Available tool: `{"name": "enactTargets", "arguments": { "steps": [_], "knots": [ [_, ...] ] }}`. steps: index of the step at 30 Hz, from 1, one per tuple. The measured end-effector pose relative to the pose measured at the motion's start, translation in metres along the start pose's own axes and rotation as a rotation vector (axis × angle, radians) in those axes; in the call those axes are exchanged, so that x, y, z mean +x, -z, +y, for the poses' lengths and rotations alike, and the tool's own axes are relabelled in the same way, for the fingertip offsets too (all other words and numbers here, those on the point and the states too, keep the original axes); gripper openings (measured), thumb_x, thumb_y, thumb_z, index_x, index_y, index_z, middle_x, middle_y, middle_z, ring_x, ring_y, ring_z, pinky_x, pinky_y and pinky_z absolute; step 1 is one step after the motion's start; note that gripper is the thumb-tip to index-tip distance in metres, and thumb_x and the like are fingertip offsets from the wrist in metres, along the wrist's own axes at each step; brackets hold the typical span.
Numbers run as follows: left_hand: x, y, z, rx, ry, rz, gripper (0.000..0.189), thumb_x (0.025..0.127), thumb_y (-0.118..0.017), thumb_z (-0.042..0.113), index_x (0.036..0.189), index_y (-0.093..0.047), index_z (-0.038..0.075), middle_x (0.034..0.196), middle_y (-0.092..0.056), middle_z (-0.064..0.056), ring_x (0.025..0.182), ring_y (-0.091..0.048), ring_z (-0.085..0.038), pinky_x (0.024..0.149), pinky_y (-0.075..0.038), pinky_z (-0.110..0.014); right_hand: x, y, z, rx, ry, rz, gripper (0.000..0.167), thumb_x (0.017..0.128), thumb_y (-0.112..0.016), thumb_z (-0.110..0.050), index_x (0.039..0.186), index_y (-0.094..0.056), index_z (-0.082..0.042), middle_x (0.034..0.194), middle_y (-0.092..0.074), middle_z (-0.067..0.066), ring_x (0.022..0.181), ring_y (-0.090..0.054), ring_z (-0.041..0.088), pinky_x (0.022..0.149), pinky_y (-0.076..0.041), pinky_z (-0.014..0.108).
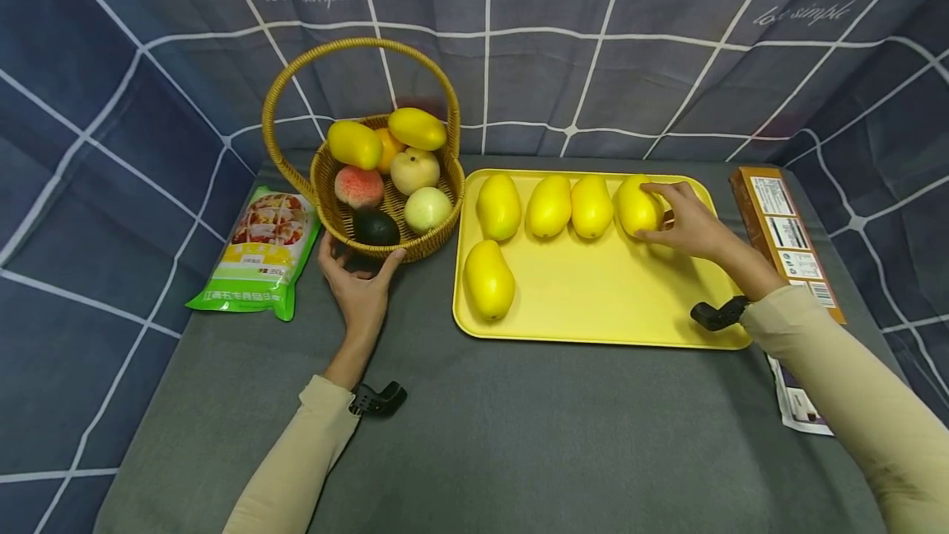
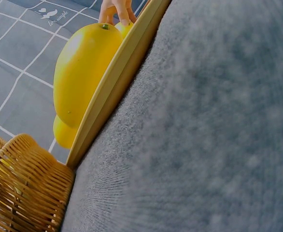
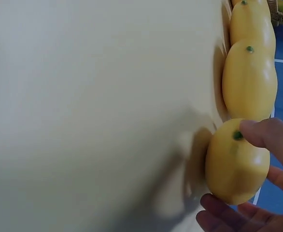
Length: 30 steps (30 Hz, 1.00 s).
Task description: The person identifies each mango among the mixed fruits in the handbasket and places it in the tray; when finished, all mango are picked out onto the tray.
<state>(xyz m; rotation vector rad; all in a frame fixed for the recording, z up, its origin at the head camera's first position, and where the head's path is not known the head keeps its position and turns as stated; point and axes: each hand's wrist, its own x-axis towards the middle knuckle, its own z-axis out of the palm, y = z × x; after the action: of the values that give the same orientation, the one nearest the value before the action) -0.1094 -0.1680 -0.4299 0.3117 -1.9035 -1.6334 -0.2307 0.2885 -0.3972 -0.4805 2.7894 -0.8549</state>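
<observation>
My right hand [image 1: 689, 225] holds a yellow mango [image 1: 635, 206] at the tray's back right, thumb near its green stem and fingers around the other side. More mangoes [image 1: 549, 206] stand in a row to its left, with one mango [image 1: 489, 280] in front at the left end. The yellow tray [image 1: 593, 303] lies under them all. At the front of a wicker basket [image 1: 430, 247], my left hand [image 1: 357, 283] grips the lower wall between thumb and fingers. Inside are two mangoes [image 1: 354, 145], a peach [image 1: 359, 186], an avocado [image 1: 376, 228] and other round fruit.
Left of the basket lies a green and yellow food bag [image 1: 263, 250]. A brown box [image 1: 789, 241] stands along the tray's right side, with a pouch [image 1: 801, 402] partly under the right forearm. A checked cloth [image 1: 549, 81] hangs behind the grey table [image 1: 519, 435].
</observation>
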Motion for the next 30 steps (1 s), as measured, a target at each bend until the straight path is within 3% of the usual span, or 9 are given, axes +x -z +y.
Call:
{"name": "enactTargets", "arguments": {
  "steps": [6,11,17,25,30],
  "knots": [
    [-0.001,0.000,-0.001,0.010,-0.006,0.000,0.091,0.080,-0.080,0.008,0.149,-0.022,-0.004,0.148,-0.026,-0.027,0.124,-0.040,-0.037,0.079,-0.039,-0.051,-0.003,0.004,-0.011,-0.092,-0.038,0.002,0.082,0.084,-0.078,-0.028,0.149,-0.034,-0.004,0.141,-0.027,0.034,0.111,-0.049,0.050,0.091,-0.044,0.064],
    [-0.001,0.000,0.000,0.015,-0.003,0.000,0.092,0.079,-0.081,0.008,0.149,-0.022,-0.003,0.148,-0.026,-0.028,0.125,-0.039,-0.039,0.080,-0.039,-0.053,-0.006,0.012,-0.037,-0.198,-0.054,0.068,0.085,0.084,-0.074,-0.048,0.150,-0.036,-0.010,0.142,-0.032,0.030,0.114,-0.045,0.049,0.085,-0.042,0.067],
    [0.000,0.001,0.001,0.019,-0.001,0.005,0.092,0.079,-0.081,0.008,0.149,-0.023,-0.003,0.149,-0.026,-0.027,0.125,-0.039,-0.040,0.081,-0.039,-0.055,0.002,0.012,-0.075,-0.195,0.110,0.129,0.073,0.088,-0.072,-0.042,0.147,-0.043,-0.010,0.135,-0.041,0.023,0.111,-0.049,0.042,0.086,-0.044,0.060],
    [0.000,0.002,0.001,0.021,-0.011,0.003,0.092,0.079,-0.081,0.007,0.149,-0.022,-0.004,0.149,-0.026,-0.028,0.124,-0.039,-0.040,0.079,-0.039,-0.054,0.034,-0.007,-0.125,-0.190,0.275,0.159,0.065,0.088,-0.072,-0.040,0.144,-0.048,-0.017,0.136,-0.045,0.015,0.097,-0.057,0.033,0.076,-0.048,0.048],
    [0.000,0.002,0.001,0.011,-0.012,0.001,0.092,0.079,-0.082,0.008,0.149,-0.022,-0.004,0.148,-0.025,-0.029,0.124,-0.039,-0.043,0.079,-0.039,-0.055,0.055,-0.025,-0.160,-0.149,0.370,0.145,0.065,0.087,-0.073,-0.042,0.143,-0.049,-0.018,0.139,-0.046,0.011,0.110,-0.055,0.031,0.084,-0.049,0.050]
  ]
}}
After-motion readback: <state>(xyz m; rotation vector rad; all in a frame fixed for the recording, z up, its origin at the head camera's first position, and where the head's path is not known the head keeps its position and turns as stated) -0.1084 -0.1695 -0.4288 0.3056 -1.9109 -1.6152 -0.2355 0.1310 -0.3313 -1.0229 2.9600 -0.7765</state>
